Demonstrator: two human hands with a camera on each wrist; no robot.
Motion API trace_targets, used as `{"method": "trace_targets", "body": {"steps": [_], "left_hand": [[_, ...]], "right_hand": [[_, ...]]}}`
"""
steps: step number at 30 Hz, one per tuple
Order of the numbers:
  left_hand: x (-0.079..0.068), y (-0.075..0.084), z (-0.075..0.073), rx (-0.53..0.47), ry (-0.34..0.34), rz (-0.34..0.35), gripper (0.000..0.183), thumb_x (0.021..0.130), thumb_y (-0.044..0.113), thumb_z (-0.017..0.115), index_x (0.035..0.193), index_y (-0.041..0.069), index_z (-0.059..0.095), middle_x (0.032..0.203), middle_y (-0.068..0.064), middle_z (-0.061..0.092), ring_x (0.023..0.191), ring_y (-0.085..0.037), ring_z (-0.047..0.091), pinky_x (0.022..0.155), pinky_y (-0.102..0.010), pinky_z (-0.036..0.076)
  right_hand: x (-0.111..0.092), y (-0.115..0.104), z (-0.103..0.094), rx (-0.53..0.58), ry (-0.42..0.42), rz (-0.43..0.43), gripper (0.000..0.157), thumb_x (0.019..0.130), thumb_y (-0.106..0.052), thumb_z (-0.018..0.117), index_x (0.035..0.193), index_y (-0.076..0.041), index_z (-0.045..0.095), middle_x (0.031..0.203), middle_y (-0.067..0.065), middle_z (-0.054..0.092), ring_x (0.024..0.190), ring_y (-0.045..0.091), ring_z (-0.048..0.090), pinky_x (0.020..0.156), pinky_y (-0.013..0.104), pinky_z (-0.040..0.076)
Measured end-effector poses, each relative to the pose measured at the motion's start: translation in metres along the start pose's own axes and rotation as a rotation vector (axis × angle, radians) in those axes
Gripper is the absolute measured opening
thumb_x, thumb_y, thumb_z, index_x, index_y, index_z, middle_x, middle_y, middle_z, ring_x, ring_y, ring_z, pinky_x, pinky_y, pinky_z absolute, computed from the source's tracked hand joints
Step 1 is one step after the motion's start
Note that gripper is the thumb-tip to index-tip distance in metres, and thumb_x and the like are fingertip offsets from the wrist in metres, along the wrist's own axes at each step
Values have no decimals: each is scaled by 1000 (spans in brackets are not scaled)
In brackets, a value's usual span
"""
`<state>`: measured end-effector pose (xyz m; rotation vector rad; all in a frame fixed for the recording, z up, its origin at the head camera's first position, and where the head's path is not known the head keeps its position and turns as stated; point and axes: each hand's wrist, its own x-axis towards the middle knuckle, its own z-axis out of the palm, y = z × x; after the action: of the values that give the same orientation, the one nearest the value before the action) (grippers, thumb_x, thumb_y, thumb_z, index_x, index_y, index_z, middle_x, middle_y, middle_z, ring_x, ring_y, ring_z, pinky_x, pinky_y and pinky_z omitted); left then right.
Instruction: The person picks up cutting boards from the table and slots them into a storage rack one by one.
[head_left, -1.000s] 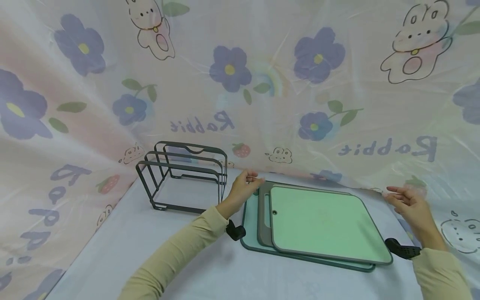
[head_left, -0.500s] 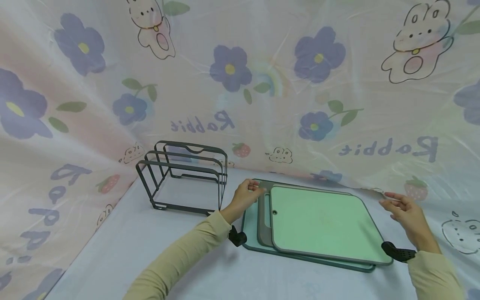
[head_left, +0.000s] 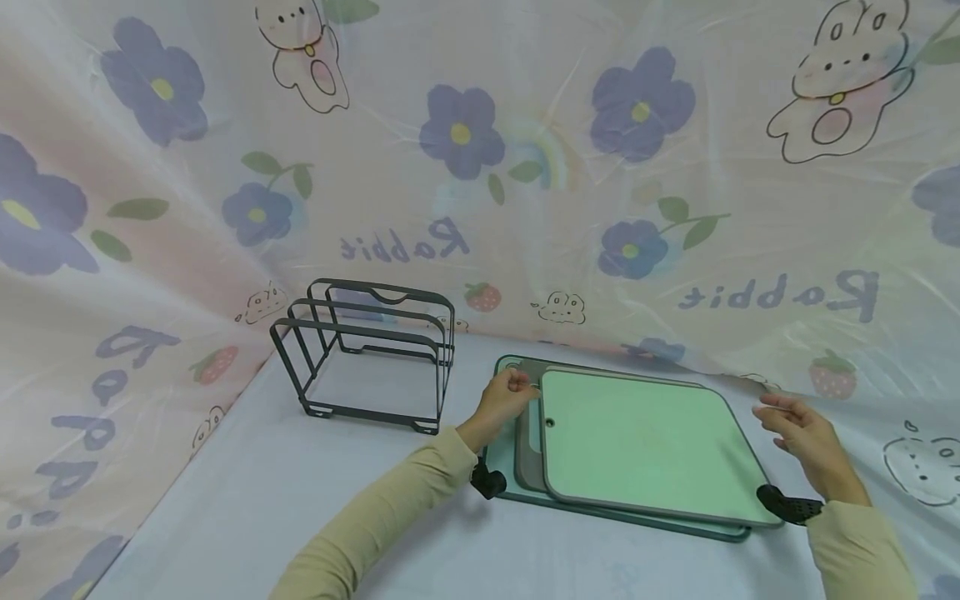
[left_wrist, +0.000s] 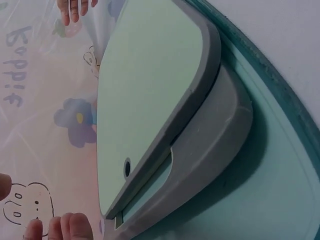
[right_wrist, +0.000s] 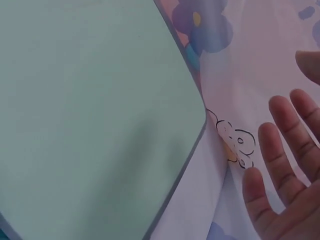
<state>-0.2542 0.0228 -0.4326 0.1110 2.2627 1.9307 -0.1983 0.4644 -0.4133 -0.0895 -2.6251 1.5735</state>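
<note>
Three cutting boards seem to lie stacked flat. On top is a light green board (head_left: pixel 652 446) with a grey rim and a small hole by its left side. Below it juts a board with a grey slotted handle (head_left: pixel 529 468). A larger board with a dark green rim (head_left: pixel 630 522) is at the bottom. My left hand (head_left: pixel 502 403) hovers above the stack's left end, fingers loosely bent and holding nothing. Past the top board's right edge, my right hand (head_left: pixel 808 442) hangs in the air, fingers (right_wrist: pixel 282 165) apart and relaxed, touching nothing.
A black wire rack (head_left: pixel 367 358) with upright dividers stands on the white table (head_left: pixel 225 500), left of the boards. A printed curtain (head_left: pixel 525 208) with flowers and rabbits rises behind and beside the table.
My left hand has moved right and slightly down, toward the top board's left edge. The right hand has come inward to the left. The boards and rack stay put.
</note>
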Motion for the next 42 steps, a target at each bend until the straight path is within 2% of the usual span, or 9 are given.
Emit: {"method": "trace_targets", "body": {"steps": [5, 9, 14, 16, 19, 25, 30, 38, 42], "left_hand": [[0, -5, 7, 23, -5, -14, 34, 92, 19, 65, 120, 1, 56, 104, -4, 56, 94, -19, 54, 78, -33, 49], [-2, -7, 10, 30, -11, -18, 35, 94, 19, 63, 122, -1, 55, 104, -5, 57, 93, -18, 55, 78, -33, 49], [0, -12, 13, 46, -25, -30, 39, 93, 21, 65, 123, 0, 55, 105, -5, 57, 96, -19, 55, 80, -34, 50], [0, -15, 14, 68, -27, -36, 40, 92, 23, 67, 123, 0, 55, 106, -5, 58, 97, -19, 55, 81, -35, 50], [-1, -18, 17, 98, -27, -46, 39, 91, 22, 67, 121, 0, 55, 106, -6, 60, 98, -22, 57, 82, -39, 50], [-4, -21, 27, 116, -1, -64, 37, 89, 17, 67, 118, -2, 55, 105, -9, 62, 94, -24, 59, 76, -39, 51], [-3, -19, 36, 121, 15, -71, 38, 87, 14, 68, 118, -3, 54, 100, -10, 61, 87, -22, 59, 71, -36, 51], [-1, -22, 52, 84, 34, -65, 44, 87, 11, 67, 125, -2, 50, 113, -15, 54, 98, -24, 54, 80, -39, 50], [0, -24, 56, 51, 42, -77, 42, 90, 11, 66, 127, -1, 50, 126, -20, 51, 112, -31, 52, 88, -43, 48]], "right_hand": [[0, 6, 2, -54, -14, 37, 15, 100, -32, 57, 113, -26, 53, 95, -31, 55, 85, -10, 53, 69, 20, 48], [0, 10, 1, -116, -52, 82, 42, 100, -36, 54, 126, -3, 49, 97, -31, 51, 85, -12, 51, 70, 22, 49], [-1, 14, -4, -211, -117, 138, 69, 101, -40, 50, 138, 15, 31, 115, 2, 59, 84, -11, 49, 75, 32, 49], [-2, 16, -6, -231, -137, 164, 71, 102, -41, 49, 139, 17, 28, 123, 20, 56, 85, -9, 49, 77, 37, 49], [-3, 20, -8, -241, -152, 198, 73, 101, -41, 50, 139, 17, 28, 128, 29, 52, 87, -3, 50, 79, 40, 49], [-3, 29, -7, -249, -165, 234, 75, 100, -42, 51, 140, 16, 28, 127, 30, 52, 98, 19, 56, 77, 38, 50], [-2, 35, -5, -235, -167, 280, 75, 100, -41, 52, 140, 17, 27, 131, 37, 44, 108, 40, 51, 80, 43, 49], [-4, 42, -1, -159, -157, 366, 76, 98, -40, 58, 139, 16, 27, 120, 27, 52, 110, 39, 47, 83, 48, 47], [-4, 46, 1, -133, -159, 386, 77, 97, -39, 58, 140, 16, 25, 128, 34, 43, 114, 43, 42, 84, 48, 47]]}}
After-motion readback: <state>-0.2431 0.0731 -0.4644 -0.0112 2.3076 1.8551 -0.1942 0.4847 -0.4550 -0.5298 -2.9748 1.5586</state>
